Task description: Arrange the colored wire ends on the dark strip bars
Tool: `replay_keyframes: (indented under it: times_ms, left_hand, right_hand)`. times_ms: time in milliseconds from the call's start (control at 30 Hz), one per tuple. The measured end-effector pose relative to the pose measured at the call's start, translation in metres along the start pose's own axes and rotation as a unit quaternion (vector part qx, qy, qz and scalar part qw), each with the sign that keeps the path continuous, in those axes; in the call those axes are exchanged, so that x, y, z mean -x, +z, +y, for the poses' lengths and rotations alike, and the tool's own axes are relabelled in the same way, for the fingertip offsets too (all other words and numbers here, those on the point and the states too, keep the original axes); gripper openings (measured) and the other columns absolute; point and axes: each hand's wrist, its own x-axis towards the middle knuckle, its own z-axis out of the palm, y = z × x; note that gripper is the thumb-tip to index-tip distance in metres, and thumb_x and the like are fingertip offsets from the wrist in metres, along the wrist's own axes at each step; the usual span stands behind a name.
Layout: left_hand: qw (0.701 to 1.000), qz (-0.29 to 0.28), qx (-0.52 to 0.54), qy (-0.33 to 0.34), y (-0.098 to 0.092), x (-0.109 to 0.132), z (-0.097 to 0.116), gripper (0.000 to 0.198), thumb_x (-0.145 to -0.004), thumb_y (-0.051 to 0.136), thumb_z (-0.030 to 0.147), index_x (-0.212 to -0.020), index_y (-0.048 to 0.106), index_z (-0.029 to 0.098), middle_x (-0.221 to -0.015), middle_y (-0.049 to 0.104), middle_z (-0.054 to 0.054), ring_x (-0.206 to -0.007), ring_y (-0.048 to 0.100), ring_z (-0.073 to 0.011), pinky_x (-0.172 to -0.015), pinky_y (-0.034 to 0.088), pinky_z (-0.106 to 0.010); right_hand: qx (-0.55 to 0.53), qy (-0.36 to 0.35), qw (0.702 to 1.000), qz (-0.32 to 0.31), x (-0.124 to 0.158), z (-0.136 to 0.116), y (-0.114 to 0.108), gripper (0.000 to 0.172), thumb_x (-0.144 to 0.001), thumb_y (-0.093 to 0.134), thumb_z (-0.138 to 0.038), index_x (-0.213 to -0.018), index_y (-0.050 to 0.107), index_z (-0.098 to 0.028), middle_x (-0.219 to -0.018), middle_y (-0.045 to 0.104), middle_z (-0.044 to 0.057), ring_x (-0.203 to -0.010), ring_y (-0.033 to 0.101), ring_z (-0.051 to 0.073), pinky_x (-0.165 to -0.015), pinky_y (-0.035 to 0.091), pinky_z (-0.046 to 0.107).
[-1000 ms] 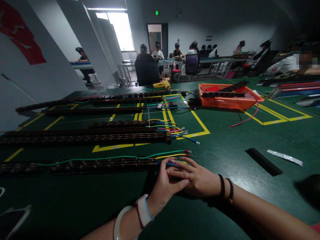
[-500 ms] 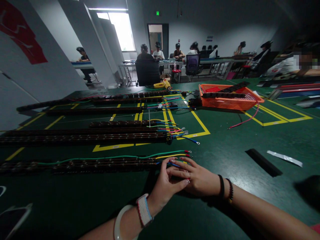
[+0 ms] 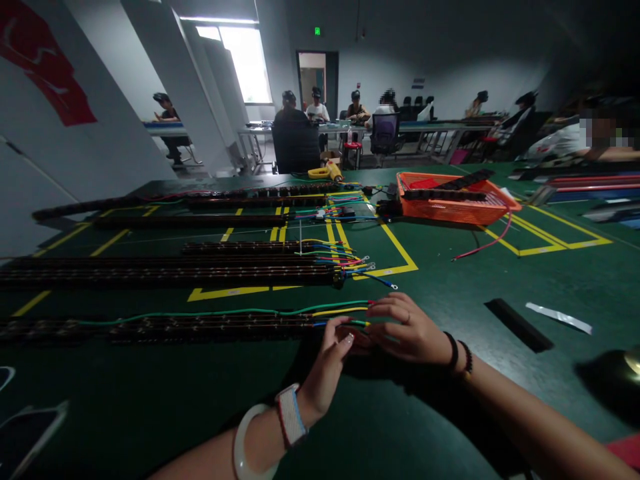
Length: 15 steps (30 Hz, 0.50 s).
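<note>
A dark cable chain [image 3: 215, 328] with wires along it lies nearest me. A green wire [image 3: 320, 306], a yellow wire [image 3: 343, 311] and a blue wire [image 3: 320, 325] come out of its right end. My right hand [image 3: 413, 328] is closed at these wire ends, its fingers covering the tips. Just left of it, my left hand [image 3: 325, 370] is closed under the wires, thumb and fingers curled. Something reddish-brown shows between the two hands; its kind is unclear.
More cable chains [image 3: 165, 273] with lugged wires lie beyond. An orange basket [image 3: 450, 210] holds dark chain pieces. A black strip [image 3: 520, 325] and a white strip [image 3: 560, 318] lie right. A yellow heat gun [image 3: 327, 172] rests at the far edge. People sit at tables behind.
My hands have moved apart from their overlapping position. The right hand has shifted right and slightly up, onto the wire tips. The left hand stays near the chain's end.
</note>
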Motion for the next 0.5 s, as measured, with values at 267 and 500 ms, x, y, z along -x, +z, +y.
replay_keyframes:
  times_ms: [267,500]
  left_hand:
    - [0.984,-0.133,-0.08,-0.085,0.003,0.0,0.003,0.025,-0.085,0.047,0.037,-0.095,0.055,0.015,-0.079,0.065,-0.007,-0.077,0.062,-0.0188,-0.071,0.042,-0.03]
    - [0.984,-0.125,-0.079,-0.102,0.005,-0.001,0.003,0.027,-0.083,0.048,0.042,-0.089,0.053,0.016,-0.073,0.064,-0.005,-0.07,0.063,-0.0181,-0.064,0.041,-0.029]
  right_hand:
    - [-0.083,0.15,0.981,-0.092,-0.023,0.035,0.018,0.024,-0.089,0.054,-0.032,-0.108,0.062,-0.019,-0.1,0.063,0.008,-0.092,0.058,0.017,-0.081,0.046,0.032]
    - [-0.111,0.162,0.958,-0.211,-0.042,0.043,0.047,0.05,-0.073,0.067,-0.054,-0.108,0.061,-0.018,-0.1,0.062,0.007,-0.094,0.055,0.021,-0.084,0.041,0.035]
